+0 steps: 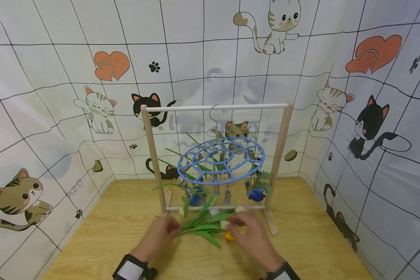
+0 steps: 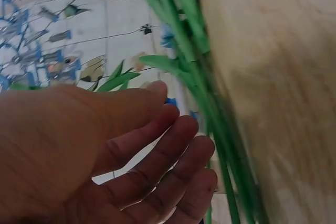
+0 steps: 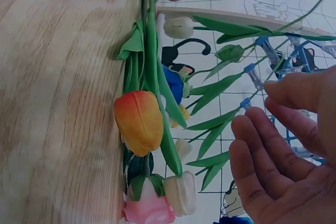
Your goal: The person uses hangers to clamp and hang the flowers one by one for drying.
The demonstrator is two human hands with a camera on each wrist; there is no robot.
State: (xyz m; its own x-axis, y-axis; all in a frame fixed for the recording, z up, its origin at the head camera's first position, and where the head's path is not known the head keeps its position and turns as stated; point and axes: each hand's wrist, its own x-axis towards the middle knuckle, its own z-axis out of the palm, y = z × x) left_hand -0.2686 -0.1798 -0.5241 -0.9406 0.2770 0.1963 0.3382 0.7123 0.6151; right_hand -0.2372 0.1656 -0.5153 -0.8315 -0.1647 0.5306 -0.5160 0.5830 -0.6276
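Observation:
A bunch of artificial flowers with green stems (image 1: 192,226) lies on the table in the head view. Its blooms point right: an orange-yellow tulip (image 3: 139,121), a pink rose (image 3: 149,208) and a white tulip (image 3: 181,192). Beside the stem ends is my left hand (image 1: 162,232), its fingers loosely bent; in the left wrist view nothing shows between thumb and fingers, and the stems run past the fingertips. Around the blooms hovers my right hand (image 1: 250,233). Its fingers are relaxed and hold nothing in the right wrist view.
Behind the flowers, a wooden rack (image 1: 150,155) stands on the table (image 1: 119,217). From its white top bar hangs a round blue clip hanger (image 1: 210,182) with several clips (image 1: 227,195). Some clips carry flowers, among them a blue rose (image 1: 256,195). Cat-printed cloth (image 1: 182,66) surrounds the table.

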